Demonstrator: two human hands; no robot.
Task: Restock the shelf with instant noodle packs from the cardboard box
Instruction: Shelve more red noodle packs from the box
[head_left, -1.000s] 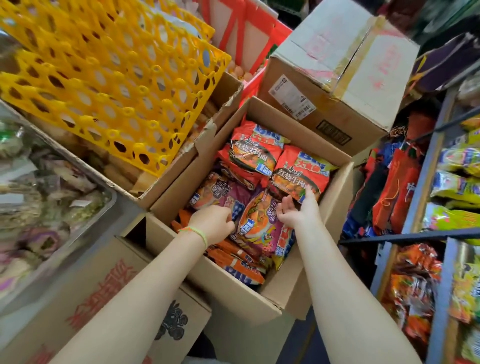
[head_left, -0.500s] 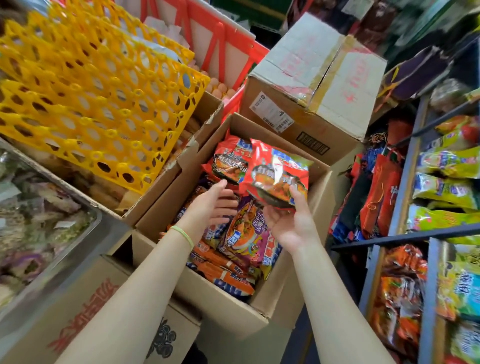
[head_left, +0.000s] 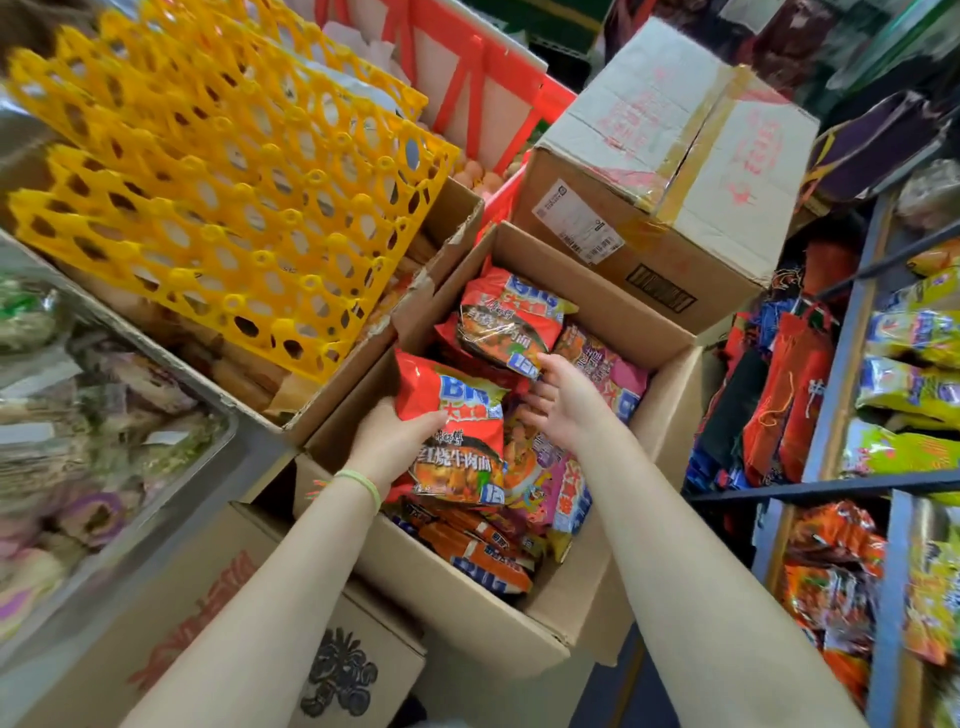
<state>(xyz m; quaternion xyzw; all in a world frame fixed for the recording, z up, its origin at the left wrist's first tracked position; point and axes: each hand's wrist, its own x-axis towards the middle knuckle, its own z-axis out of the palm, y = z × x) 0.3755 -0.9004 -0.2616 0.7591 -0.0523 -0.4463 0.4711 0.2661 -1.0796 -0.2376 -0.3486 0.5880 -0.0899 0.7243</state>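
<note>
An open cardboard box holds several instant noodle packs, red, pink and orange. My left hand grips a red noodle pack, held upright over the box's near left part. My right hand is inside the box with its fingers curled. Its thumb and fingers pinch the lower corner of a second red pack lying at the far end. The metal shelf stands to the right, with yellow-green packs on its upper level and orange packs below.
A sealed, taped cardboard box sits just behind the open one. Yellow plastic egg trays lie stacked to the left, a red crate behind them. A metal tray of wrapped goods is at far left, another carton below.
The red pack that my right hand lifted has passed into my left hand. My right hand has gone back down into the box and taken hold of another red pack.
</note>
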